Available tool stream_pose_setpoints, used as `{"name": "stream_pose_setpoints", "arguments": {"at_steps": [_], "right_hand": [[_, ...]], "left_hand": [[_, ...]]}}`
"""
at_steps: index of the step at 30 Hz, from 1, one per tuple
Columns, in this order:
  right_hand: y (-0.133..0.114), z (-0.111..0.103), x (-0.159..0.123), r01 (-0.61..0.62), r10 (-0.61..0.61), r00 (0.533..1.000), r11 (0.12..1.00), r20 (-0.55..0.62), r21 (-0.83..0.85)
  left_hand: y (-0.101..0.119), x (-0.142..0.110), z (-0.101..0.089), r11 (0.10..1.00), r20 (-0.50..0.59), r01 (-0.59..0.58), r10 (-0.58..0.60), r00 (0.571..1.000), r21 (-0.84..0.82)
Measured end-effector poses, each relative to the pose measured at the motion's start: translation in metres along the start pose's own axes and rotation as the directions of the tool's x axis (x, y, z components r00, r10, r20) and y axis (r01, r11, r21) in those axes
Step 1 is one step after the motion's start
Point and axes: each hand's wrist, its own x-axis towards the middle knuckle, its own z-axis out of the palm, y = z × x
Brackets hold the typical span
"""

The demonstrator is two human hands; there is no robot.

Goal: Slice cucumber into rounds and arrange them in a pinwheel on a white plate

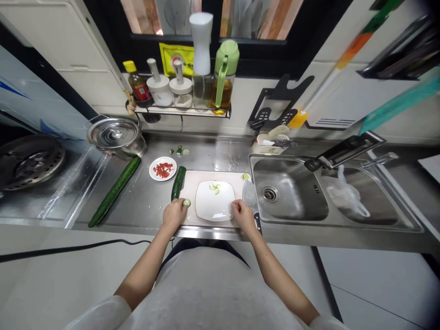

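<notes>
My left hand (174, 213) is closed at the left side of the cutting board (190, 178), with pale green cucumber slices (186, 202) at its fingertips. Just beyond it lies a cut length of cucumber (178, 182), partly on the board's edge. A white square plate (213, 208) sits on the board, and a few cucumber slices (216, 187) are fanned out near its far side. At the plate's right rim my right hand (243, 214) has its fingers pinched together; what is between them is hidden. A kitchen knife (250, 195) rests beside that hand.
A small plate (152, 173) of chopped red pieces and a whole cucumber (115, 191) lie to the left. Behind them stands a lidded steel pot (118, 136). On the right is a double sink (292, 183); a seasoning rack (182, 111) hangs on the wall.
</notes>
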Motion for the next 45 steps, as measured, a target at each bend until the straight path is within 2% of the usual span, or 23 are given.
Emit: {"name": "stream_pose_setpoints", "arguments": {"at_steps": [11, 22, 28, 32, 38, 42, 45], "right_hand": [[-0.014, 0.012, -0.016, 0.025, -0.022, 0.999, 0.998, -0.048, 0.052], [-0.016, 0.016, -0.027, 0.055, -0.054, 0.998, 0.995, -0.011, 0.089], [-0.018, 0.009, -0.027, 0.091, -0.097, 0.993, 0.993, 0.07, 0.076], [-0.016, 0.001, -0.028, 0.09, -0.093, 0.994, 0.995, 0.063, 0.048], [-0.005, 0.007, -0.032, 0.07, -0.075, 0.995, 0.995, 0.068, 0.075], [-0.01, 0.007, -0.03, 0.09, -0.096, 0.992, 0.993, 0.083, 0.076], [-0.017, 0.002, -0.026, 0.101, -0.108, 0.991, 0.991, 0.082, 0.087]], "left_hand": [[-0.012, 0.005, 0.009, 0.995, -0.079, -0.093, 0.092, 0.993, -0.019], [-0.012, 0.007, 0.007, 0.994, -0.079, -0.113, 0.113, 0.99, 0.008], [-0.009, 0.01, 0.008, 0.993, -0.053, -0.114, 0.114, 0.992, 0.01], [-0.006, 0.012, 0.008, 0.992, -0.051, -0.125, 0.126, 0.991, 0.02], [0.001, 0.014, 0.006, 0.996, -0.061, -0.09, 0.09, 0.994, 0.003], [0.003, 0.009, 0.004, 0.998, -0.117, -0.061, 0.059, 0.991, -0.013], [-0.001, 0.007, 0.003, 0.992, -0.146, -0.047, 0.03, 0.989, -0.119]]}}
